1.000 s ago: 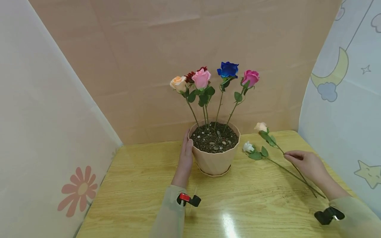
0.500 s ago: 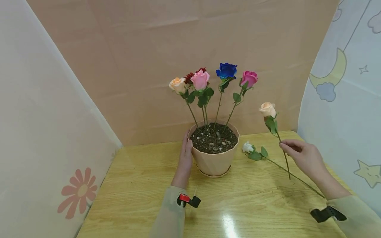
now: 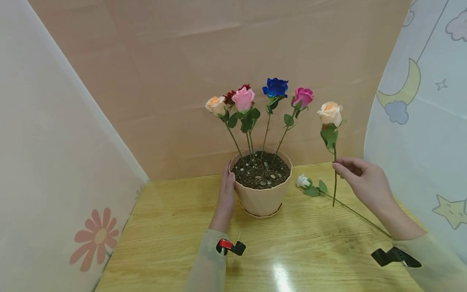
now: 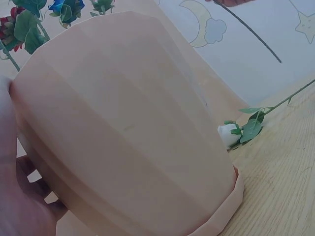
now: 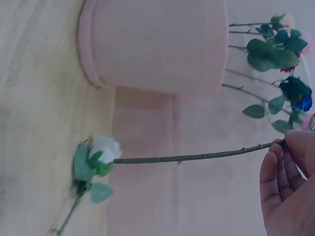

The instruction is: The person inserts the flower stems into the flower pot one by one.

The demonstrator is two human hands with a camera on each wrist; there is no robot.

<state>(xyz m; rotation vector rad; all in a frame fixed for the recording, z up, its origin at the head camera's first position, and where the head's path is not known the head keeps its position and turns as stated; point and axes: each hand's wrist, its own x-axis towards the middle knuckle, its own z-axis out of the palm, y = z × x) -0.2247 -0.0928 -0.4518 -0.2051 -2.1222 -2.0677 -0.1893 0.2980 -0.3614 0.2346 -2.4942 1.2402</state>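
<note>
A peach-coloured rose [image 3: 330,114] stands nearly upright in the air, its lower stem pinched between the thumb and fingers of my right hand [image 3: 368,186]. In the right wrist view the cut end of that stem [image 5: 197,157] hangs free. My left hand [image 3: 227,194] rests with fairly straight fingers against the left side of a beige flowerpot [image 3: 262,198]; the pot partly hides these fingers in the left wrist view. Dark soil with pebbles [image 3: 260,172] fills the pot. Planted there are pink [image 3: 243,99], blue [image 3: 275,88], magenta [image 3: 303,97], peach [image 3: 216,106] and dark red flowers [image 3: 230,97].
A white rose [image 3: 303,181] lies on the wooden table [image 3: 175,227] right of the pot, its stem running toward my right forearm. The pot sits on a saucer [image 3: 262,216]. A tan backdrop [image 3: 164,101] stands behind, with printed side panels left and right.
My right hand has lifted the peach rose off the table, moved it left toward the pot and turned it upright. The left hand stays on the pot; the white rose still lies there.
</note>
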